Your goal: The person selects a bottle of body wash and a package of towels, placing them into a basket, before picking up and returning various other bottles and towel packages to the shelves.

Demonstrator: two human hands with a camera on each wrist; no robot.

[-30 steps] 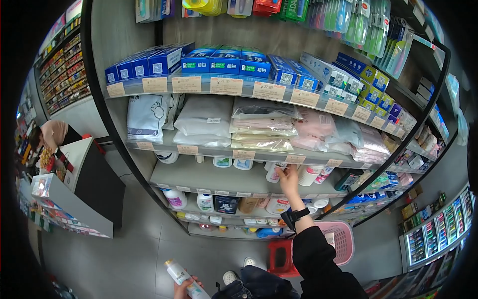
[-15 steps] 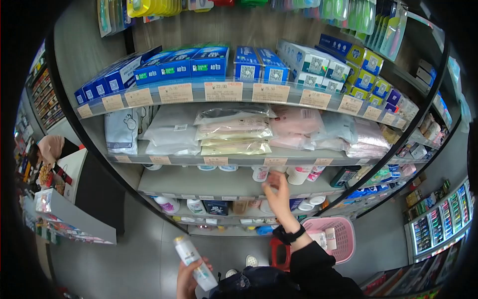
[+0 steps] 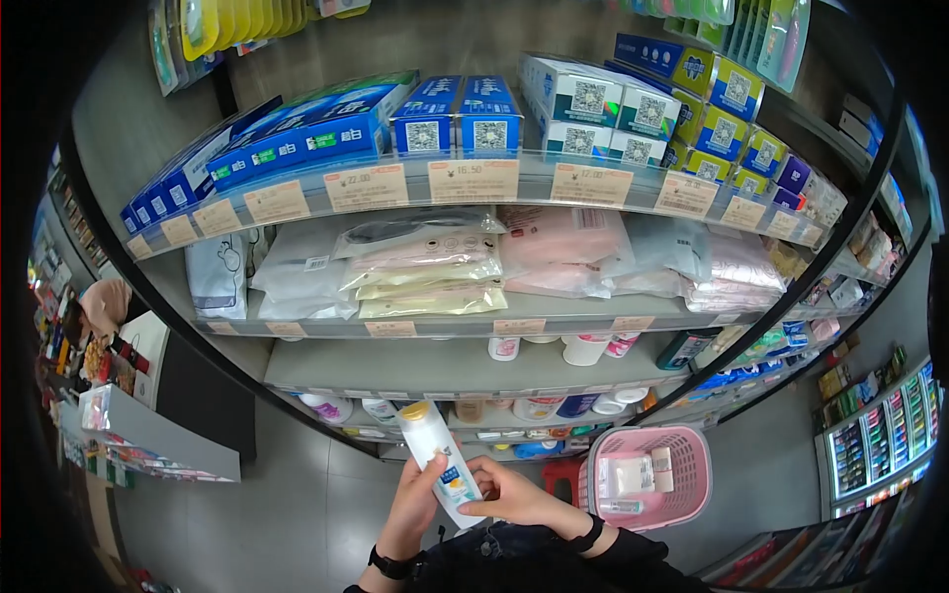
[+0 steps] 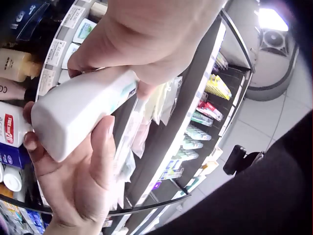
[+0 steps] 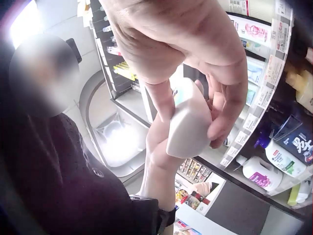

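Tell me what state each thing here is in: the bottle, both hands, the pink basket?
Bottle: capped, tilted, held in both hands.
Left hand: grips the bottle's lower part.
Right hand: fingers curled round the bottle's base.
Pink basket: on the floor, holding a few packages.
Shelves: stocked.

On the price tags (image 3: 474, 181) clipped along the top shelf edge (image 3: 297, 212) in the head view, "22.00", "16.50" and "12.00" can be read from left to right. On the blue toothpaste boxes (image 3: 316, 133) above them, white characters are printed, and QR codes are carried on the box ends (image 3: 457, 135). The print on the white bottle's label (image 3: 455, 484) is too small to be read.
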